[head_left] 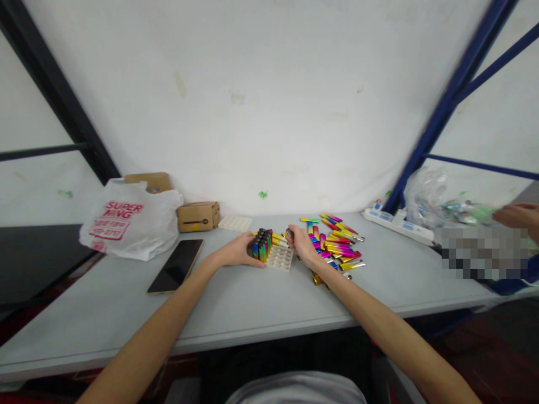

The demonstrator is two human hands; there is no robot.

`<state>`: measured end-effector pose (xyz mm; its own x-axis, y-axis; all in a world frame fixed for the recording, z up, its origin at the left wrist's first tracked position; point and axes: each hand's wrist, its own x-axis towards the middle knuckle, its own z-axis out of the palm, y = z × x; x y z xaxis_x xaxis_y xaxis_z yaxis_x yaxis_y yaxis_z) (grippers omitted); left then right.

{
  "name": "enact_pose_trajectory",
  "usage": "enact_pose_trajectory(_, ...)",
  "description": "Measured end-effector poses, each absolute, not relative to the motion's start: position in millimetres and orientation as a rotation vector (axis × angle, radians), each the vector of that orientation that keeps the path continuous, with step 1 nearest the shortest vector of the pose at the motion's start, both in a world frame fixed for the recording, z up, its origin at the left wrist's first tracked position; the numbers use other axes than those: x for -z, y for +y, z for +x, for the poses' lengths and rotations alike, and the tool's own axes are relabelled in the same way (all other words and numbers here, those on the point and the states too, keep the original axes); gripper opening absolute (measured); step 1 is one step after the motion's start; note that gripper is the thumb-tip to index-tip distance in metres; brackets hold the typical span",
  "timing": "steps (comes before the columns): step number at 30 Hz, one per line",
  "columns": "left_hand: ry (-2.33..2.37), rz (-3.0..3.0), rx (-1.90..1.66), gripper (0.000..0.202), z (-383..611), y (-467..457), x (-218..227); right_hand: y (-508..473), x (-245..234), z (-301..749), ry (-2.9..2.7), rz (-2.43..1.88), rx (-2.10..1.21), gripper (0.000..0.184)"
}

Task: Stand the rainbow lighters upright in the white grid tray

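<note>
Several shiny rainbow-coloured lighters (263,247) stand upright, dark tops up, in rows at the left part of a white tray (281,259) with round hollows. My left hand (241,250) is wrapped round the left side of these rows, thumb at the front. Over the tray's right side, my right hand (301,240) is closed on a lighter (289,232); only its dark end shows past the fingers. To the right of that hand lies a loose pile of metallic lighters (339,247) in yellow, pink, red and blue, pointing various ways.
Another white tray (234,223) lies behind, beside a small cardboard box (199,216). A phone-like black slab (177,266) and a white plastic bag (135,224) are on the left. At the right are a power strip (398,224), clear plastic bags (425,193) and another person's hand (520,217).
</note>
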<state>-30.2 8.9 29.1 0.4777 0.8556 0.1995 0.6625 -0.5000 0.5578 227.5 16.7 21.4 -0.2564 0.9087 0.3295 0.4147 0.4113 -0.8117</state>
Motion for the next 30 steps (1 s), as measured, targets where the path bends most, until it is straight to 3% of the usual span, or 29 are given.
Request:
enact_pose_trajectory(6,1.276,2.31,-0.631,0.086,-29,7,-31,17,-24,230,-1.652,-1.098,-0.969,0.05)
enact_pose_trajectory(13,1.324,2.305,-0.603,0.088,-30,9,-29,15,-32,230,-1.542,-0.991,-1.162,0.067)
enact_pose_trajectory(16,1.284,2.335,-0.627,0.083,-31,11,-27,15,-33,230,-1.607,-0.928,-1.094,0.069)
enact_pose_trajectory(23,1.294,2.33,-0.592,0.086,-31,11,-28,15,-25,232,-1.86,-0.87,-0.825,0.042)
enact_pose_trajectory(30,1.278,2.323,-0.623,0.086,-31,12,-26,22,-15,233,-1.956,-1.048,-0.555,0.028)
